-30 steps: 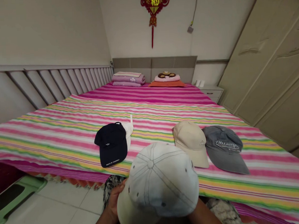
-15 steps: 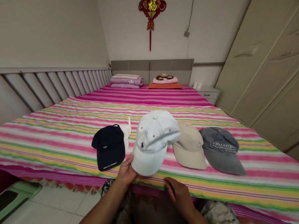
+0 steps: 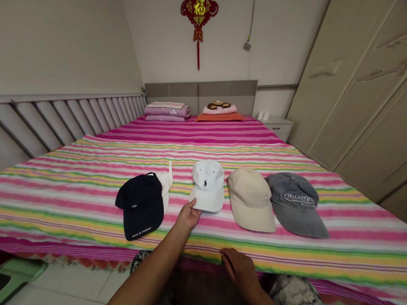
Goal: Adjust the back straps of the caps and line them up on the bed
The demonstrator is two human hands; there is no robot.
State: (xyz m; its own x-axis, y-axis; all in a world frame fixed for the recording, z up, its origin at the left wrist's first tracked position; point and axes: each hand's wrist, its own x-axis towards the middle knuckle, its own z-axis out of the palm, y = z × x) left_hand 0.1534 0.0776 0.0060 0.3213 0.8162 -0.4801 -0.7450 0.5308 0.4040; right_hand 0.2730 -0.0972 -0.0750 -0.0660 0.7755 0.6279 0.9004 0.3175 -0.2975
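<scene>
My left hand (image 3: 189, 215) grips the brim of a white baseball cap (image 3: 208, 182) with a small dark logo, thumb on top and fingers beneath. The cap faces me, low over the bed; I cannot tell if its back touches the cloth. To its left lies a navy cap (image 3: 143, 203), partly covering a white cap (image 3: 166, 181) behind it. A beige cap (image 3: 251, 200) and a grey cap (image 3: 296, 202) with white lettering lie to its right, close together. My right hand (image 3: 239, 268) rests at the bed's front edge, fingers loosely bent, holding nothing.
A striped sheet covers the bed (image 3: 99, 180). Folded bedding (image 3: 167, 112) and a pink-and-orange pile (image 3: 219, 111) lie by the headboard (image 3: 226, 91). A slatted rail (image 3: 81, 111) runs along the left, wardrobe doors (image 3: 353, 94) stand right, and a green stool (image 3: 19, 276) is on the floor.
My left hand has moved the white cap forward and down, away from me, and its front now faces me more squarely. My right hand stays at the bed edge. The view has shifted slightly.
</scene>
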